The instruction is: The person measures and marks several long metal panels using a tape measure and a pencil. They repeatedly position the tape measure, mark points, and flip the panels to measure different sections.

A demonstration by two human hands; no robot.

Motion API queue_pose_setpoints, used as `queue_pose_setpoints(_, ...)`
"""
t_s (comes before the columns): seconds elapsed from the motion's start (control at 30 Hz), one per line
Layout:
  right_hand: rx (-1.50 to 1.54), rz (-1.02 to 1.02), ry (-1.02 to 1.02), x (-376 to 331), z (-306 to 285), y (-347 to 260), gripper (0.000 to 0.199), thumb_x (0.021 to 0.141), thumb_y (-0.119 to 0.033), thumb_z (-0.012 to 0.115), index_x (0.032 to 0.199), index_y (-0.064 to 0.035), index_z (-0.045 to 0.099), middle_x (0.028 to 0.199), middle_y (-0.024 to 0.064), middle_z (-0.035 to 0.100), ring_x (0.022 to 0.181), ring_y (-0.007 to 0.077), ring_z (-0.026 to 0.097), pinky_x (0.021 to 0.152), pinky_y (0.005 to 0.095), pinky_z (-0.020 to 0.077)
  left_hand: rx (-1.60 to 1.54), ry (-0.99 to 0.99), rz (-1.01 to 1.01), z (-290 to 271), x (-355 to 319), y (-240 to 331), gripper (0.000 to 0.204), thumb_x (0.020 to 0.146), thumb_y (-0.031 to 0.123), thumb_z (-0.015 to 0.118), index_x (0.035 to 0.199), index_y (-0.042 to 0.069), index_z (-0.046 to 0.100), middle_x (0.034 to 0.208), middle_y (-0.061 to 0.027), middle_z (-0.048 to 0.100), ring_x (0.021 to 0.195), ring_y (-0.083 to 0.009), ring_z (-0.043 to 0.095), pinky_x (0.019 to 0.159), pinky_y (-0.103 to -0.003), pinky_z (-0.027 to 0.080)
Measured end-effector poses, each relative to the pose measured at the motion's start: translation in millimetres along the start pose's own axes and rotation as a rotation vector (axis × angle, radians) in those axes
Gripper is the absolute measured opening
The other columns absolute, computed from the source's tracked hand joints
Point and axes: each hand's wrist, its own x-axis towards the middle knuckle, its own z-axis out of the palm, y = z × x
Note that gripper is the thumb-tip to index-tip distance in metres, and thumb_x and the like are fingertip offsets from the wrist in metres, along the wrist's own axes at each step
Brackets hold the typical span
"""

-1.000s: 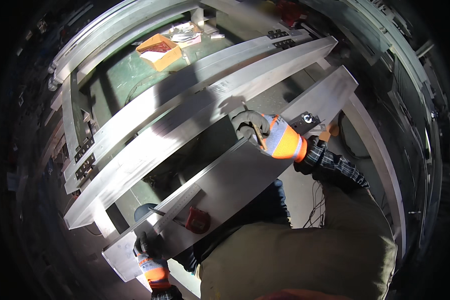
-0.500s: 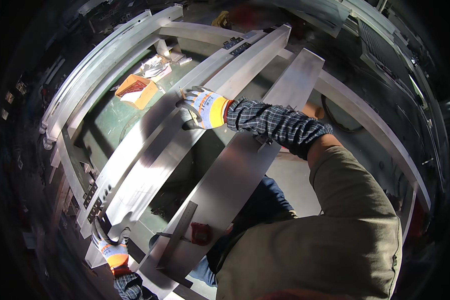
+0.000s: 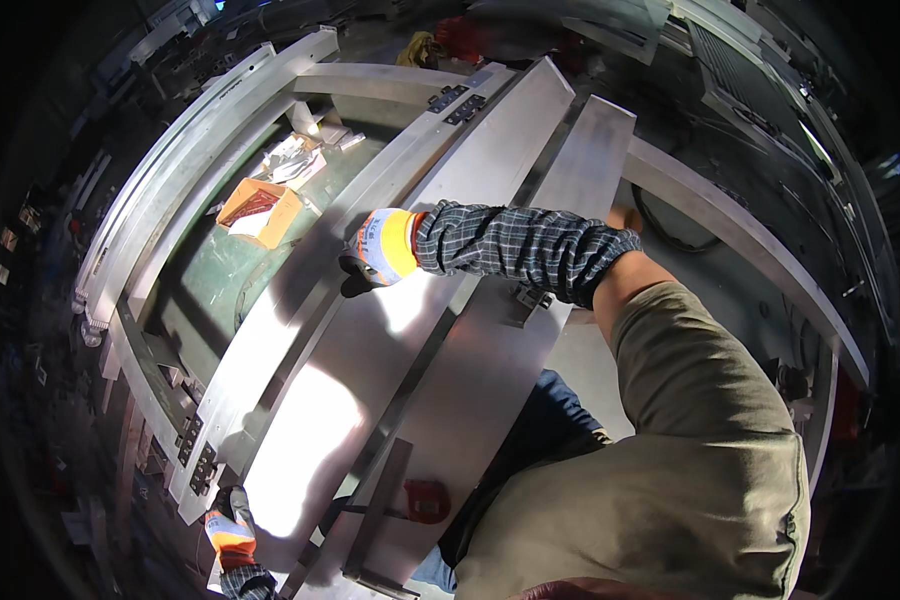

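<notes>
A wide, flat-faced aluminium beam (image 3: pixel 320 400) runs diagonally between my hands. My right hand (image 3: pixel 378 250), in a grey, white and orange work glove, is curled over its far-left edge near the middle; the fingertips are partly hidden. At the lower end, my left hand (image 3: pixel 231 522) in a matching glove closes on the beam's edge. Along its left side lies a frame rail (image 3: pixel 260 320) with dark hinges (image 3: pixel 202 470) near the lower end. On a neighbouring flat plank (image 3: pixel 480 370) rest a metal try square (image 3: pixel 382 500) and a red tape measure (image 3: pixel 427 501).
A curved metal frame (image 3: pixel 760 255) surrounds the beams. An open cardboard box (image 3: pixel 260 212) and papers (image 3: pixel 295 160) sit on the green floor inside it. More hinges (image 3: pixel 465 108) are at the far end. A small metal clamp-like piece (image 3: pixel 530 300) touches the plank's edge.
The beam between my hands has turned, so its broad face now shows upward. My right hand has moved slightly left and down; a thin stick seen by its fingers earlier is hidden.
</notes>
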Motion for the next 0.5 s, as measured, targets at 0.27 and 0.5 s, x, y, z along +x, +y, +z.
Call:
queue_pose_setpoints(0.27,-0.183,0.052,-0.225,8.8,26.5,2.1,0.052,0.102,-0.056,0.055,0.131,-0.0172,0.075,0.100,0.0187,0.079,0.096,0.0422,0.075,0.083,0.0517,0.0604,0.064,0.027,-0.103,45.2,5.5,-3.5,0.052,0.104,0.047,0.073,0.110,-0.004,0.076,0.107,-0.0258,0.080,0.105,-0.0444,0.076,0.092,-0.049,0.059)
queue_pose_setpoints(0.5,0.019,0.028,0.038,-9.0,33.5,6.6,0.045,0.104,-0.046,0.065,0.134,-0.0133,0.070,0.116,0.0192,0.079,0.105,0.0419,0.075,0.091,0.0502,0.0596,0.131,-0.139,-0.279,61.4,20.0,-42.4,0.059,0.104,0.052,0.071,0.119,-0.005,0.076,0.105,-0.0283,0.079,0.110,-0.0461,0.074,0.090,-0.048,0.059)
